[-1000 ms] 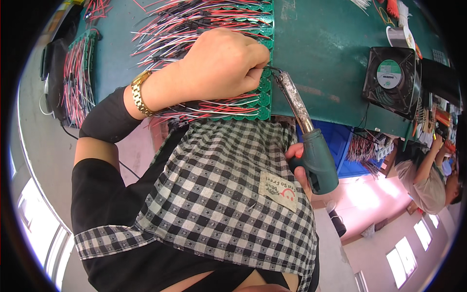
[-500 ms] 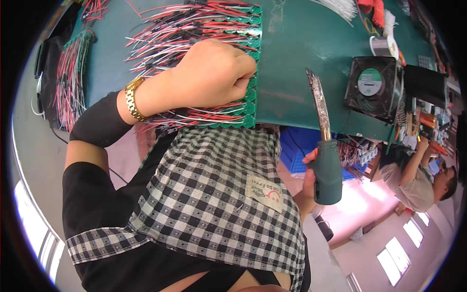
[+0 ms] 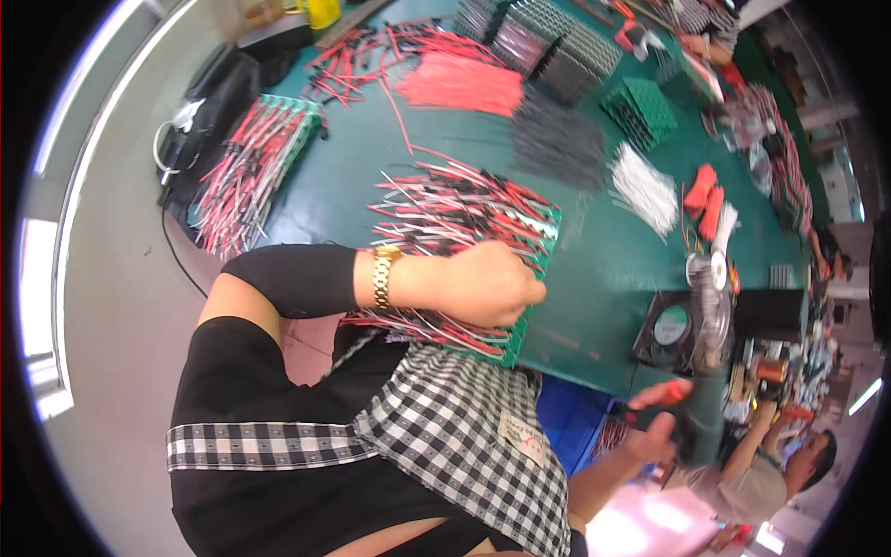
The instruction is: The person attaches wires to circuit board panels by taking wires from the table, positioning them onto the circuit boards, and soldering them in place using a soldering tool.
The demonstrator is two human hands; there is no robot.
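My left hand (image 3: 492, 283), with a gold watch on the wrist, is closed in a fist over the green circuit board panel (image 3: 518, 343). Whatever its curled fingers hold is hidden. Rows of red, white and black wires (image 3: 455, 209) run leftward from the panel. At the lower right, my right hand (image 3: 645, 444) is wrapped round a dark green heat gun (image 3: 703, 413). The gun points upward, and its metal nozzle, smeared by motion, passes in front of a black fan (image 3: 664, 327).
Another wired panel (image 3: 260, 167) lies at the left. Red tubing pieces (image 3: 459, 84), black pieces (image 3: 557, 139) and white pieces (image 3: 645, 190) are heaped farther back, near stacked green boards (image 3: 640, 111). A blue bin (image 3: 568, 422) stands below the table edge. A co-worker (image 3: 756, 478) sits at right.
The view has turned, showing more of the table's far side. My right hand has swung the heat gun rightward, farther from the panel. My left hand stays closed over the panel.
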